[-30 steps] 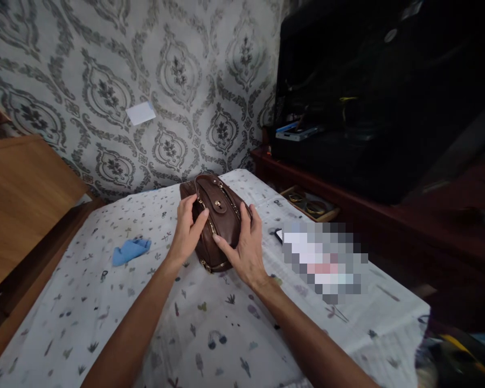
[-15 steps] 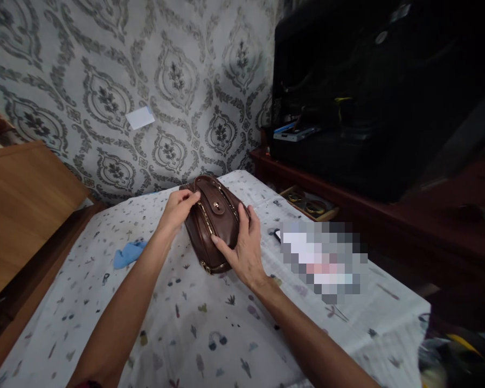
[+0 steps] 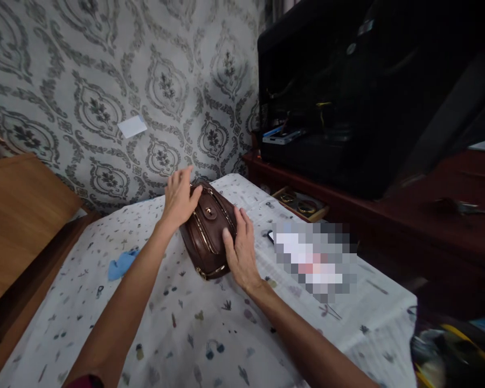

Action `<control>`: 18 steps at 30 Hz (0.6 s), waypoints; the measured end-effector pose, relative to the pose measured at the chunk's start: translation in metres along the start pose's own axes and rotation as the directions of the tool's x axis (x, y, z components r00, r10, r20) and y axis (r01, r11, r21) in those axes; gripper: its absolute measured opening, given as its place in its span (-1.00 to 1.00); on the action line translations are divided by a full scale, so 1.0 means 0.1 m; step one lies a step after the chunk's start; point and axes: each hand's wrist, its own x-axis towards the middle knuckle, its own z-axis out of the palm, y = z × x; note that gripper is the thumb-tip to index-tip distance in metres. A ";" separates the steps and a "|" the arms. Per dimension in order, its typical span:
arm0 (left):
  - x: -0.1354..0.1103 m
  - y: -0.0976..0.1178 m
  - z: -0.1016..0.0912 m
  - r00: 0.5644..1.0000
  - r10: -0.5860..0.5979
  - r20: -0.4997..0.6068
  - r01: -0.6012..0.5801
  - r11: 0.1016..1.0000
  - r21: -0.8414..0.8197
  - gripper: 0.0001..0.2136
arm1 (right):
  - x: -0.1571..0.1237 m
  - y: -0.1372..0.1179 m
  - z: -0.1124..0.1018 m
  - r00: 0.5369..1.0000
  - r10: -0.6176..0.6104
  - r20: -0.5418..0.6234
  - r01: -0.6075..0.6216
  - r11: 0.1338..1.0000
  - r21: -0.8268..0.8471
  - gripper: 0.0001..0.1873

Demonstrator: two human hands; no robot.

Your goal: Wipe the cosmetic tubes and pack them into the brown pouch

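A brown leather handbag (image 3: pixel 210 229) with gold zips and a round metal clasp lies on the printed white cloth (image 3: pixel 186 323). My left hand (image 3: pixel 180 199) is at its far left end, fingers stretched out and raised, the thumb apart from them and over the bag's top. Part of the bag's far end is hidden behind that hand. My right hand (image 3: pixel 241 253) grips the bag's right side, thumb on the top face and fingers along the flank. A gold zip pull (image 3: pixel 201 274) hangs at the near end.
A blue cloth (image 3: pixel 123 264) lies left of my left forearm. To the right is a blurred-out object (image 3: pixel 311 258), with a small open box (image 3: pixel 299 203) holding round gold-rimmed items beyond it. A large black screen (image 3: pixel 347 108) stands on a dark red cabinet (image 3: pixel 388 215).
My left hand has lifted its fingers from the zip edge and moved toward the bag's far end. The right thumb has shifted off the zip toward the bag's right side. The view has turned slightly right.
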 end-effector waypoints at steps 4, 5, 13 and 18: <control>0.25 0.13 -0.03 0.945 0.082 0.316 -0.143 0.974 0.177 -0.75 | 0.03 0.04 0.02 1.000 0.002 -0.016 -0.001 0.999 0.037 -0.41; 0.30 0.14 -0.04 0.928 0.078 0.365 -0.157 0.969 0.191 -0.79 | 0.03 0.05 0.03 1.000 -0.009 -0.018 0.009 0.999 0.036 -0.43; 0.36 0.19 -0.01 0.895 0.091 0.438 -0.237 0.927 0.292 -0.75 | 0.03 0.08 0.05 0.996 -0.061 -0.067 0.062 0.998 0.012 -0.49; 0.33 0.29 -0.06 0.874 0.062 0.481 -0.243 0.914 0.325 -0.72 | 0.04 0.08 0.06 0.997 -0.047 -0.066 0.047 0.999 0.002 -0.51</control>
